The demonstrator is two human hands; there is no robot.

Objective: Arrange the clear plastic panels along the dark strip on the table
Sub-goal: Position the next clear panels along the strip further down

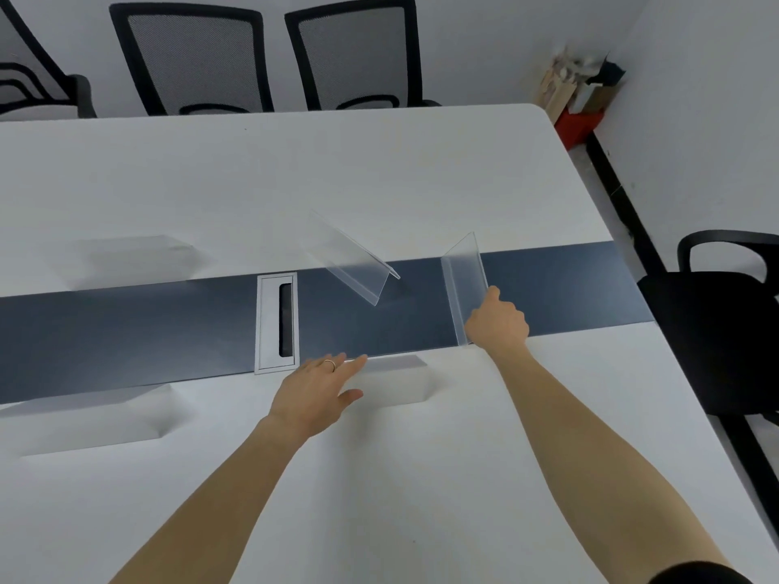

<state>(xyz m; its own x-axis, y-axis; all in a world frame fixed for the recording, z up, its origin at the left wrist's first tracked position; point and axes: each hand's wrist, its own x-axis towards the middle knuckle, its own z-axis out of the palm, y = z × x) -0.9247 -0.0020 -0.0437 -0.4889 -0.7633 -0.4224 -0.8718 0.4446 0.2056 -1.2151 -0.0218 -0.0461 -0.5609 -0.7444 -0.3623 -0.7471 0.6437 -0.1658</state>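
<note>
Right hand [497, 320] grips upright panel [463, 284] crossing strip [548, 284].

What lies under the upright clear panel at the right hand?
The dark strip shows through and beneath the upright clear panel, which the right hand touches. The hand covers its near lower corner.

The scene is being lit evenly and brightly from overhead, with no single source shown. Only soft, faint shadows are being cast on the white table [421, 170] beneath the forearms and beside the clear plastic panels [350, 255]. Mild pale glare is being reflected off the panel faces and the dark strip [556, 284], which is being washed lighter toward its middle. Straight edges are being bowed by wide-angle distortion near the borders. The cluttered far corner [577, 86] is being rendered slightly blurred.
</note>
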